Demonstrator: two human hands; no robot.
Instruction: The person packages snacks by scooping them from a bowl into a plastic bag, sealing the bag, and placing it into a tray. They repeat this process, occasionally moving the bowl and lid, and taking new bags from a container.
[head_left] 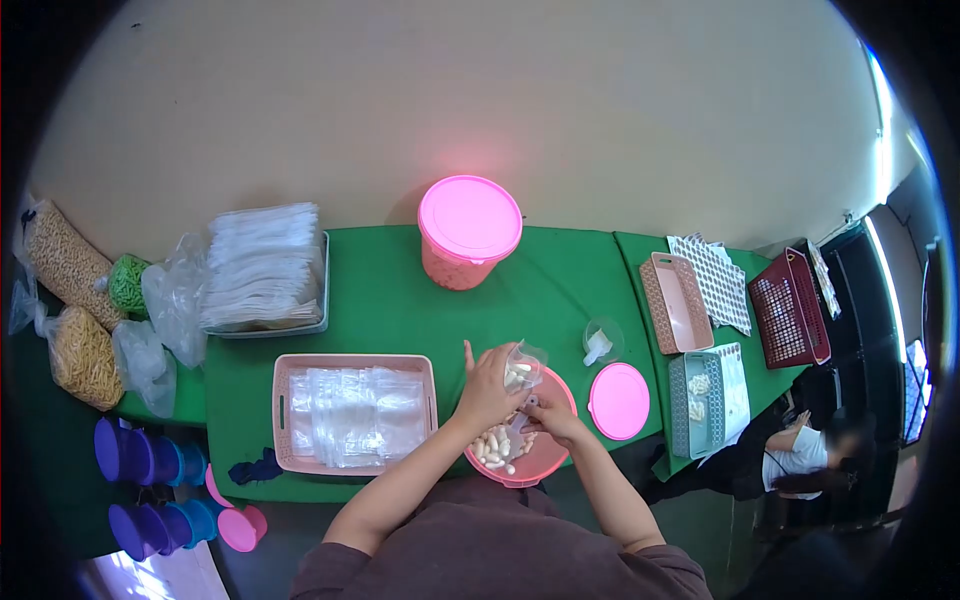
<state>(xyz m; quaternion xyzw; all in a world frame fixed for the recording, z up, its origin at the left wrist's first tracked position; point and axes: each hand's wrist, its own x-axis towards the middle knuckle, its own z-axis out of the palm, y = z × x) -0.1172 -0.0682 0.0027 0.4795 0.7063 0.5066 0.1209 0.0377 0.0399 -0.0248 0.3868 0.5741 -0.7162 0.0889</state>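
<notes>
My left hand (488,388) is closed around a clear plastic bag (527,360) with some pale pieces inside, its thumb side raised. The bag is above a round pink tub (548,468). Inside the tub lie pale, finger-shaped snack pieces (494,448). My right hand (556,420) reaches over the tub's right side, close to the left hand. Its fingers are pressed together near a small translucent item (520,422), and what they grip is too small to make out. A round pink lid (619,401) lies just right of the tub.
Left of the tub, a pink basket (284,462) holds flat clear bags. Behind it stands a tray (322,325) of stacked white packs. A lidded pink tub (470,232) is near the wall. A clear dish (604,341) and several baskets are rightward. A person (795,455) is at far right.
</notes>
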